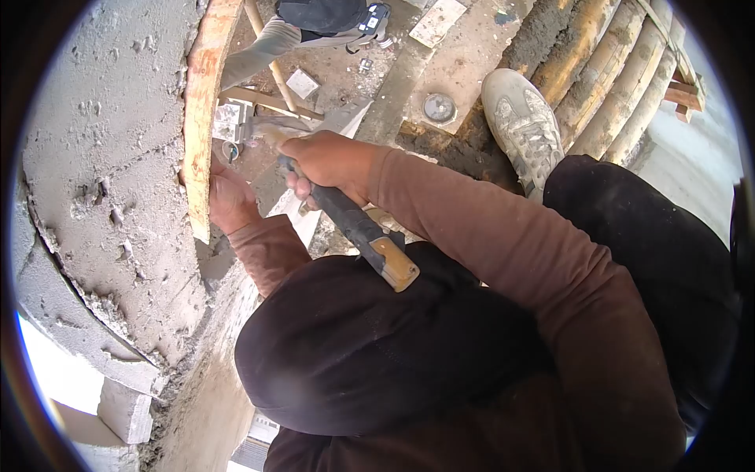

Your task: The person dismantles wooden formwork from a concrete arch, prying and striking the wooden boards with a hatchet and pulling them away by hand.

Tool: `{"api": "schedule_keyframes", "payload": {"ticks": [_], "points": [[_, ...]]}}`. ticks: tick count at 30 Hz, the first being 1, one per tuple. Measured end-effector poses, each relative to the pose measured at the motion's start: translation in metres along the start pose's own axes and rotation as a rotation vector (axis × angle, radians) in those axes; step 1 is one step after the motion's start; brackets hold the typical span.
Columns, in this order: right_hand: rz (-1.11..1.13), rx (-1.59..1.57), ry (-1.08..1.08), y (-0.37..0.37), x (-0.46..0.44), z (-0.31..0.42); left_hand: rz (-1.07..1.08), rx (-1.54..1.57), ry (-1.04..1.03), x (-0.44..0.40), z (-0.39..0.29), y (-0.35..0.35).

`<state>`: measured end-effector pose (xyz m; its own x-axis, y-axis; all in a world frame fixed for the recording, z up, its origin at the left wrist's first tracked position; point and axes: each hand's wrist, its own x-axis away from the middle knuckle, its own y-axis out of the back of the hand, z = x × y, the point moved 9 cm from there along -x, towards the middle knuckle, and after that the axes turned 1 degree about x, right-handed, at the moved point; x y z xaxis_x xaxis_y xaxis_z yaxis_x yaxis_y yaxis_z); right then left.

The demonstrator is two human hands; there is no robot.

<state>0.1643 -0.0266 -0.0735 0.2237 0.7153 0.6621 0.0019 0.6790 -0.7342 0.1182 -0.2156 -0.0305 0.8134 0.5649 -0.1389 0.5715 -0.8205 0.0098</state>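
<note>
My left hand (230, 195) is closed around a narrow wooden board (203, 126) that stands along the edge of the rough plastered wall (102, 157); part of its fingers is hidden behind the wood. My right hand (329, 164) grips a dark handheld power tool (346, 216) with a yellow end (395, 266) pointing back toward my body. The tool's front end, near the board, is blurred, so its exact kind cannot be told.
Below, another person (322, 16) is partly in view. Round logs (609, 71) lie at upper right, beside my dusty shoe (521, 118). A round tin (440, 108) rests on a board. A slanting wooden pole (271, 63) and a plank (271, 101) are behind my hands.
</note>
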Motion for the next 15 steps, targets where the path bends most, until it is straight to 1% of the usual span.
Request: {"api": "schedule_keyframes", "payload": {"ticks": [1,2,3,4,5,6,7,8,9,10,11,12,13,15], "points": [[-0.003,-0.021,-0.003,0.003,0.003,0.002,-0.050,-0.037,0.053,0.003,0.001,0.004],[0.064,0.118,0.012,0.001,0.005,0.004,0.050,-0.510,-0.041,0.008,-0.009,0.004],[0.126,0.261,0.030,-0.002,0.010,0.004,0.102,-0.974,-0.179,0.014,-0.018,0.004],[0.094,0.091,0.020,0.005,0.010,-0.001,0.067,-0.707,-0.166,0.009,-0.014,0.002],[0.093,0.114,0.036,0.009,0.001,0.004,0.040,-0.354,-0.087,0.004,-0.005,0.005],[-0.049,-0.007,-0.045,0.020,-0.002,-0.004,-0.008,0.003,-0.027,0.000,0.002,0.005],[-0.186,-0.122,-0.129,0.030,-0.004,-0.016,-0.013,-0.005,-0.022,0.004,-0.002,0.008],[-0.149,-0.088,-0.009,0.023,-0.011,-0.010,-0.019,-0.102,-0.024,0.004,-0.004,0.008],[-0.150,-0.101,-0.005,0.024,-0.008,0.002,-0.016,-0.200,-0.020,0.003,-0.005,0.004],[-0.008,0.090,0.048,0.012,-0.006,0.017,-0.011,-0.214,-0.010,0.004,0.000,0.013],[0.134,0.267,0.088,-0.003,0.002,0.015,0.034,-0.495,-0.048,0.008,0.000,0.025],[0.114,0.163,0.042,0.002,0.010,0.012,0.071,-0.739,-0.116,0.004,0.003,0.021],[0.116,0.211,0.072,0.005,0.001,0.019,0.042,-0.705,-0.152,-0.007,0.006,0.011],[-0.132,-0.120,-0.077,0.032,-0.019,-0.021,0.018,0.048,-0.042,-0.005,0.014,0.017]]}}
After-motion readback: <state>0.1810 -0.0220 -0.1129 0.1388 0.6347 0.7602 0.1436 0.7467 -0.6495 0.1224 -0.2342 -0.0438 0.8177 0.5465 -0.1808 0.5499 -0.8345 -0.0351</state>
